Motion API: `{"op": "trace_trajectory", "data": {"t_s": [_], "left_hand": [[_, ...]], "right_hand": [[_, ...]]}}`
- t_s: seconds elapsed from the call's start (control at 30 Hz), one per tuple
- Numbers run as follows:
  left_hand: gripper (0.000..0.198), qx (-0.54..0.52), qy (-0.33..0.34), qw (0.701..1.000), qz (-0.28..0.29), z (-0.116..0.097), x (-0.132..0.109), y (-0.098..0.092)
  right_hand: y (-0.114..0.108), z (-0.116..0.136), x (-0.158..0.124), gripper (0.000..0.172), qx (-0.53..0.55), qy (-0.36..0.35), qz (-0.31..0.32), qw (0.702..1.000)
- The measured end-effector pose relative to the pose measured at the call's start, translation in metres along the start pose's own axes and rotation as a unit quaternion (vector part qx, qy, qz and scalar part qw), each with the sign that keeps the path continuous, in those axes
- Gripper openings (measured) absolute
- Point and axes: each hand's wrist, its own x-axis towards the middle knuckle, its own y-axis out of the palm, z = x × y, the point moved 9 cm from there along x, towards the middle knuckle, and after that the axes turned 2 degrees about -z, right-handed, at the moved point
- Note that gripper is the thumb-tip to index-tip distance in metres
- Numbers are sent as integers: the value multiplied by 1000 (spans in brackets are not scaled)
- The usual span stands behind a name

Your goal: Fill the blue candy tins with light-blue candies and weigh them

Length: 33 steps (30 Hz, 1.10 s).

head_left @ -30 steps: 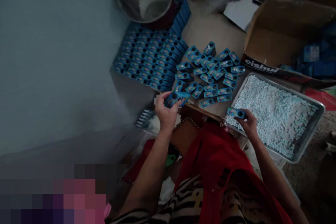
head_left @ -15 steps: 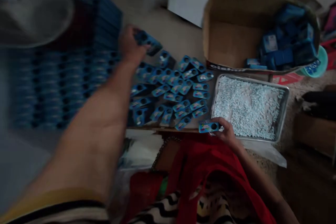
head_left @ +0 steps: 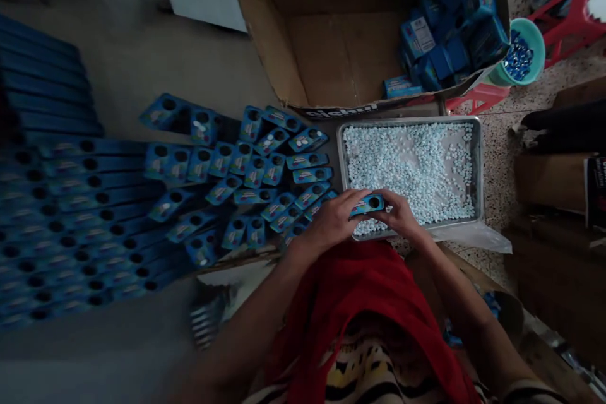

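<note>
A small blue box with a round dark hole in its top sits between my two hands at the near left corner of the metal tray. My left hand grips its left end, fingers closed. Closed on the other end is my right hand, its fingertips just over the tray. White and pale-blue pellets cover much of the tray. Left of my hands stand many similar blue boxes, hole side up; a few have white pellets on top.
Behind the tray stands an open cardboard carton with blue boxes piled at its right. A turquoise tub of shiny blue pieces is beside red plastic stools. Dense rows of blue boxes fill the far left.
My left hand has let go of a blue box at the left and come right to the box in my right hand. The view has swung to the right.
</note>
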Motion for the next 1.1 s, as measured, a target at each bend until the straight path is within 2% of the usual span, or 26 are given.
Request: {"op": "trace_trajectory", "data": {"t_s": [0.03, 0.07, 0.1, 0.17, 0.2, 0.23, 0.33, 0.4, 0.47, 0.53, 0.57, 0.63, 0.7, 0.77, 0.8, 0.83, 0.9, 1.1], "left_hand": [[56, 2, -14, 1000, -8, 2, 2, 21], [51, 6, -28, 999, -28, 7, 3, 33], [49, 9, -40, 998, -52, 13, 4, 38], [48, 11, -54, 994, -99, 27, 4, 38], [47, 10, -58, 991, -117, 33, 3, 36], [46, 9, -62, 989, -131, 39, 2, 34], [44, 3, -87, 984, -155, 52, -1, 34], [45, 3, -103, 981, -165, 58, -2, 37], [46, 9, -111, 980, -166, 59, 0, 40], [47, 18, -114, 980, -160, 55, 4, 43], [47, 22, -115, 981, -155, 52, 6, 44], [49, 33, -115, 983, -140, 45, 13, 48], [49, 46, -111, 986, -117, 37, 20, 53], [48, 60, -108, 988, -95, 31, 25, 60], [47, 67, -107, 988, -87, 29, 27, 63], [46, 72, -105, 988, -81, 28, 28, 65], [47, 78, -103, 989, -74, 26, 28, 68], [48, 73, -94, 990, -75, 26, 24, 67]], "right_hand": [[-6, -3, 10, 41, -8, -6, 30, 999], [-16, -7, 23, 42, -25, -15, 50, 998], [-27, -11, 39, 42, -51, -27, 53, 997], [-53, -12, 79, 39, -142, -78, -8, 987], [-56, -12, 99, 41, -191, -110, -27, 975], [-52, -12, 117, 46, -233, -141, -27, 962], [-14, -26, 149, 61, -314, -193, 32, 929], [2, -43, 151, 54, -340, -172, 44, 924], [-3, -58, 141, 35, -336, -113, 7, 935], [-29, -70, 123, 21, -272, -27, -80, 959], [-46, -76, 111, 22, -203, 26, -137, 969], [-67, -89, 84, 31, 12, 132, -217, 967], [-61, -89, 63, 35, 269, 180, -224, 919], [-46, -67, 50, 34, 465, 155, -186, 852], [-41, -53, 45, 33, 525, 128, -176, 823], [-37, -40, 40, 32, 563, 100, -174, 802], [-31, -19, 34, 29, 589, 56, -176, 787], [-24, 10, 33, 29, 521, -28, -191, 832]]}}
